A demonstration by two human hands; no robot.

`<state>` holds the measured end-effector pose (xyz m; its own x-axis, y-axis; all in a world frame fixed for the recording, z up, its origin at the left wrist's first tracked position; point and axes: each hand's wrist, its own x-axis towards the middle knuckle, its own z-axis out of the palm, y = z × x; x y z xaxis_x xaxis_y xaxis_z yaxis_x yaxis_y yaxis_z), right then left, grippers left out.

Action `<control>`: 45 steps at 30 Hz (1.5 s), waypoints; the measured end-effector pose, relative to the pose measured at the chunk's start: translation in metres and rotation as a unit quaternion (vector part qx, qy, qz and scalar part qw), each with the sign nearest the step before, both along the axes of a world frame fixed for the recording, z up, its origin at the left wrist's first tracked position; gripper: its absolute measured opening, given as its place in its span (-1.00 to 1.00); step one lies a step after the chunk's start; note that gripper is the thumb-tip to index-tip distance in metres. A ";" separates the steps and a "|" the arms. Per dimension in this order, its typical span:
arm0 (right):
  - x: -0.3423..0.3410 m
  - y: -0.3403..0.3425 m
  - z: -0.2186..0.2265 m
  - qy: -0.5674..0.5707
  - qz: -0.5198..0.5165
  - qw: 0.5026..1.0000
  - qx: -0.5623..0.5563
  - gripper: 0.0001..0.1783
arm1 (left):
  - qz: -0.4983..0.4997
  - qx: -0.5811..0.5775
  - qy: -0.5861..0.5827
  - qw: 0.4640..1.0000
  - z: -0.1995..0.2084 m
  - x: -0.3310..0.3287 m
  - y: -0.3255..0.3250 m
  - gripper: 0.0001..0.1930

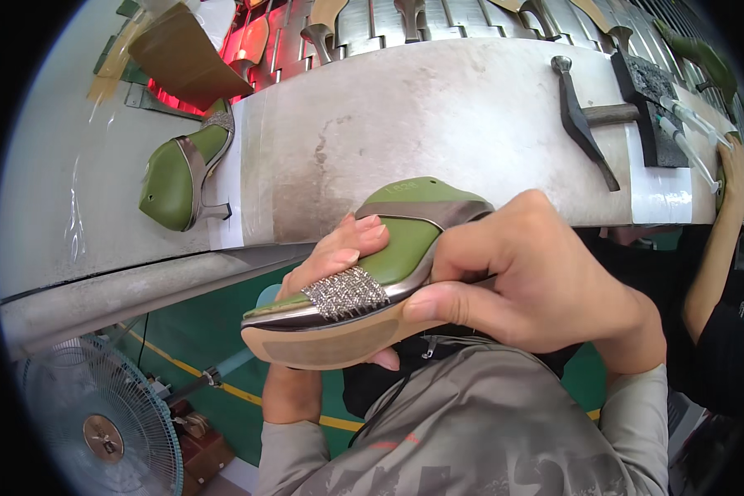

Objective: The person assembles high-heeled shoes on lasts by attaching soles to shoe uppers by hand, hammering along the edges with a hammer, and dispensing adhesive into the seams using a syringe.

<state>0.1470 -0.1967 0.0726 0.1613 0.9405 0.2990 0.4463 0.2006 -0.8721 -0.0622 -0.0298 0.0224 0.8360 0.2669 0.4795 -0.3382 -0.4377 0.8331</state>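
A high-heel-type sandal on a green shoe last is between my hands, tilted so its tan sole faces me. A glittering strap crosses its front, and a brown-grey strap wraps the back. My left hand grips the front part, fingers over the far side and a fingertip showing under the sole. My right hand is closed at the arch, thumb against the sole's edge, fingers bent on the strap. Its palm hides the heel.
On the pale bench stands a similar sandal at left. A hammer, a black block and syringes lie at right. Behind, a metal conveyor carries shoes; a fan stands lower left. A co-worker's arm reaches in at right.
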 end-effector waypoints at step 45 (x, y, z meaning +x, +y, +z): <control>-0.017 0.027 -0.018 -0.367 -0.181 0.868 0.280 -0.73 | 0.026 -0.063 -0.022 0.997 0.004 0.101 0.047 -0.11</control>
